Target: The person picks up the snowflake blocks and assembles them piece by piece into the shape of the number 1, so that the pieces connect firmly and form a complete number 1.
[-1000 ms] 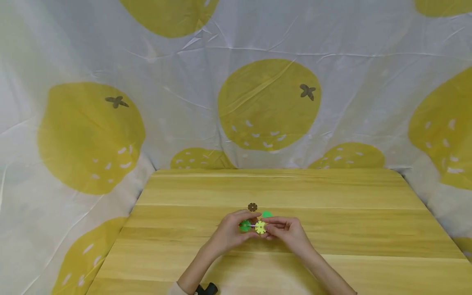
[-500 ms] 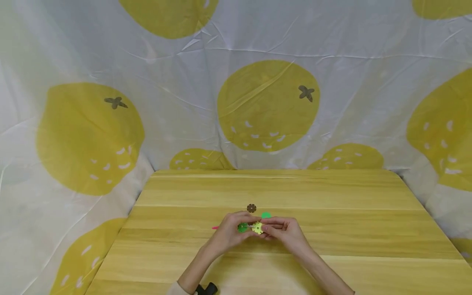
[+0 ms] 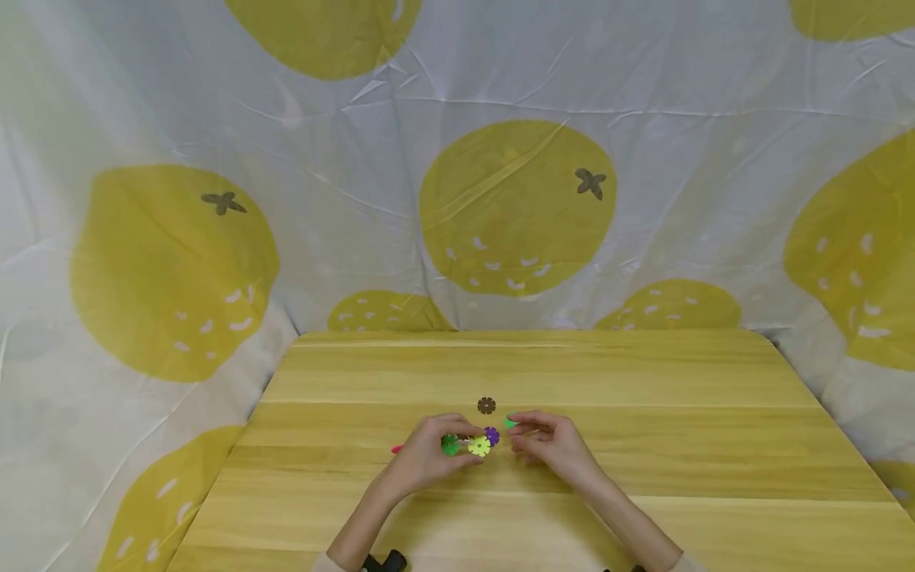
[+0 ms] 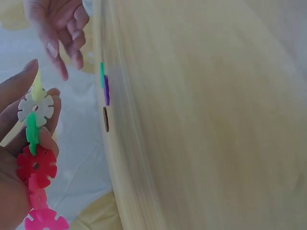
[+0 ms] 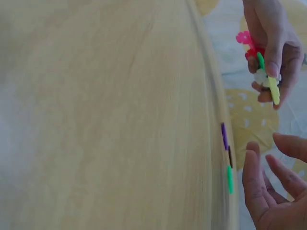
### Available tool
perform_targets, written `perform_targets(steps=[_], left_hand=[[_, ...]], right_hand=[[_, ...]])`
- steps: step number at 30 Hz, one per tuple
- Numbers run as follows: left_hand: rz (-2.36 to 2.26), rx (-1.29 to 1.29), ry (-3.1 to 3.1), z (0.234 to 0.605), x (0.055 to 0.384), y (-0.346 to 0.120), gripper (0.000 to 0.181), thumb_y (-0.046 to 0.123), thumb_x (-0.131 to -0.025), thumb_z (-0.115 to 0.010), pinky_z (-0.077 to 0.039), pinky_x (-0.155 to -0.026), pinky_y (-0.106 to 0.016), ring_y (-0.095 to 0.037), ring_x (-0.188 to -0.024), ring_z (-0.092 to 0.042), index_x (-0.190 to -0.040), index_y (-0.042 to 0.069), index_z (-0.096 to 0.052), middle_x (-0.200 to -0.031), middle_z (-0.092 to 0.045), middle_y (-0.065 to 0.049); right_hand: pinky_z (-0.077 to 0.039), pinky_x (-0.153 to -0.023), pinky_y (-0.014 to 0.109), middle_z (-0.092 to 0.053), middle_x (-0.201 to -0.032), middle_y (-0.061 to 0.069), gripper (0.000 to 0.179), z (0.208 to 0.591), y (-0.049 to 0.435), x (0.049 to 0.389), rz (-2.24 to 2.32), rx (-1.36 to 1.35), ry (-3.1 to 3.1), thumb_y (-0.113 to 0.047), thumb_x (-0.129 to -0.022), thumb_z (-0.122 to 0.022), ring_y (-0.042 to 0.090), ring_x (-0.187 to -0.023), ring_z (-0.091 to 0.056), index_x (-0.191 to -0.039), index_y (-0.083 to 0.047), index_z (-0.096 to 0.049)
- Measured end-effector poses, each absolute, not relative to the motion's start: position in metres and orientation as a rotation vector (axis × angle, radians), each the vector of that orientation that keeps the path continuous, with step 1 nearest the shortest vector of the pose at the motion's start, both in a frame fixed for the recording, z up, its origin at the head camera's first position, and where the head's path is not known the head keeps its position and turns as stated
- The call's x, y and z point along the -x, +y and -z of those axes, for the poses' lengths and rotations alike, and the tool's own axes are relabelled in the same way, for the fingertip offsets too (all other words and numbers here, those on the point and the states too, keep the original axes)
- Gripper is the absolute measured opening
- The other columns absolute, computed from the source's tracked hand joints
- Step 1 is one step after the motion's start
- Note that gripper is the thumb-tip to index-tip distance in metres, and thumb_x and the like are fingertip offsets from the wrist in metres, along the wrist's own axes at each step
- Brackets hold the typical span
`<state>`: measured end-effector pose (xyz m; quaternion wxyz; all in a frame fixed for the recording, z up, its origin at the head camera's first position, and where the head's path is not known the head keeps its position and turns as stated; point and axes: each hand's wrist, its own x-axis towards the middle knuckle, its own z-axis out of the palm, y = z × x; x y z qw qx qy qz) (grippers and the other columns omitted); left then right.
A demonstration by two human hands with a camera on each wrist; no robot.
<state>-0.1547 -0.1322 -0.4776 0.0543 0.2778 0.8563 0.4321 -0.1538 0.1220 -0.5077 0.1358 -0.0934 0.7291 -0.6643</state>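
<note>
My left hand [image 3: 425,457] holds a chain of notched plastic snowflake discs slotted together edge to edge. From its free end run a yellow disc [image 3: 479,448], a white one [image 4: 45,106], a green one [image 3: 450,445] and a red one [image 4: 45,163], then pink discs [image 4: 46,222] at the tail. Thumb and fingertips sit around the yellow and white end. The right hand [image 3: 561,445] is apart from the chain, fingers loosely bent with nothing between them. Beyond the hands, a purple disc [image 3: 493,434], a brown disc [image 3: 482,403] and a bright green disc [image 3: 510,423] lie on the table.
The wooden table [image 3: 643,373] spreads out around both hands. A white cloth with large yellow fruit prints [image 3: 518,206] hangs behind it and along its sides. Black wrist gear [image 3: 389,561] shows by the left wrist.
The right hand has let go of the yellow disc and drawn apart. My left hand has moved left with the chain, and the purple disc has come into view.
</note>
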Motion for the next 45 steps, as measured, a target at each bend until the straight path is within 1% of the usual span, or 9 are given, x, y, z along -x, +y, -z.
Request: perform_targets(steps=[2, 7, 14, 18, 26, 32, 40, 43, 45], left_hand=[[-1.304, -0.808, 2.619, 0.479, 0.155, -0.137, 0.033, 0.01, -0.084, -0.086, -0.057, -0.092, -0.025, -0.014, -0.1, -0.07, -0.115, 0.007, -0.078, -0.107, -0.077, 0.002], [-1.299, -0.743, 2.649, 0.479, 0.155, -0.149, 0.033, 0.011, -0.083, -0.086, -0.057, -0.094, -0.027, -0.017, -0.102, -0.071, -0.115, 0.007, -0.078, -0.107, -0.077, 0.003], [-1.266, -0.709, 2.682, 0.48, 0.157, -0.157, 0.032, 0.015, -0.085, -0.086, -0.057, -0.096, -0.032, -0.02, -0.105, -0.072, -0.115, 0.006, -0.078, -0.108, -0.078, 0.001], [-1.274, -0.72, 2.681, 0.478, 0.157, -0.157, 0.031, 0.015, -0.085, -0.086, -0.058, -0.096, -0.032, -0.02, -0.104, -0.072, -0.114, 0.008, -0.078, -0.107, -0.078, 0.002], [-1.277, -0.738, 2.687, 0.477, 0.158, -0.156, 0.03, 0.018, -0.086, -0.085, -0.06, -0.092, -0.034, -0.022, -0.102, -0.073, -0.113, 0.007, -0.078, -0.106, -0.078, 0.0], [-1.283, -0.746, 2.678, 0.477, 0.157, -0.155, 0.031, 0.017, -0.086, -0.085, -0.059, -0.094, -0.033, -0.024, -0.104, -0.073, -0.113, 0.005, -0.078, -0.106, -0.079, 0.0], [-1.3, -0.734, 2.653, 0.478, 0.158, -0.155, 0.03, 0.017, -0.086, -0.085, -0.059, -0.09, -0.029, -0.023, -0.102, -0.072, -0.113, 0.006, -0.078, -0.105, -0.079, -0.001], [-1.309, -0.742, 2.641, 0.478, 0.158, -0.154, 0.03, 0.017, -0.086, -0.085, -0.059, -0.089, -0.029, -0.023, -0.101, -0.072, -0.113, 0.005, -0.078, -0.105, -0.079, -0.002], [-1.309, -0.741, 2.638, 0.477, 0.158, -0.154, 0.03, 0.016, -0.086, -0.085, -0.059, -0.089, -0.028, -0.022, -0.101, -0.072, -0.113, 0.004, -0.078, -0.105, -0.078, -0.001]], right_hand=[[-0.064, -0.077, 0.036, -0.068, -0.118, 0.031, 0.046, 0.508, 0.12, 0.156, 1.903, 0.255, 2.115, -0.007, -0.094, -0.074, 0.034, -0.096, -0.075, -0.135, 0.009, -0.06], [-0.064, -0.073, 0.035, -0.069, -0.114, 0.028, 0.048, 0.511, 0.114, 0.159, 1.85, 0.231, 2.127, -0.005, -0.09, -0.077, 0.027, -0.088, -0.073, -0.134, 0.008, -0.062], [-0.061, -0.061, 0.029, -0.073, -0.099, 0.019, 0.042, 0.514, 0.104, 0.167, 1.784, 0.264, 2.22, -0.005, -0.087, -0.081, 0.02, -0.074, -0.07, -0.126, 0.005, -0.069], [-0.057, -0.055, 0.025, -0.073, -0.093, 0.019, 0.041, 0.515, 0.1, 0.17, 1.769, 0.283, 2.238, -0.003, -0.086, -0.081, 0.02, -0.067, -0.068, -0.124, 0.006, -0.07], [-0.051, -0.051, 0.023, -0.072, -0.086, 0.026, 0.036, 0.518, 0.095, 0.175, 1.763, 0.3, 2.235, -0.002, -0.089, -0.078, 0.015, -0.06, -0.061, -0.122, 0.009, -0.07], [-0.047, -0.047, 0.021, -0.074, -0.079, 0.018, 0.034, 0.519, 0.092, 0.178, 1.681, 0.302, 2.319, -0.003, -0.086, -0.081, 0.011, -0.052, -0.055, -0.119, 0.004, -0.074], [-0.045, -0.045, 0.02, -0.069, -0.068, 0.005, 0.026, 0.52, 0.086, 0.18, 1.515, 0.41, 2.498, 0.0, -0.081, -0.083, 0.009, -0.048, -0.055, -0.108, 0.0, -0.079], [-0.044, -0.05, 0.02, -0.067, -0.069, 0.0, 0.023, 0.519, 0.085, 0.178, 1.431, 0.423, 2.585, -0.004, -0.078, -0.087, 0.007, -0.054, -0.055, -0.099, -0.004, -0.08], [-0.045, -0.054, 0.02, -0.066, -0.073, -0.001, 0.022, 0.517, 0.085, 0.175, 1.382, 0.425, 2.631, -0.006, -0.075, -0.09, 0.008, -0.061, -0.055, -0.094, -0.007, -0.079]])
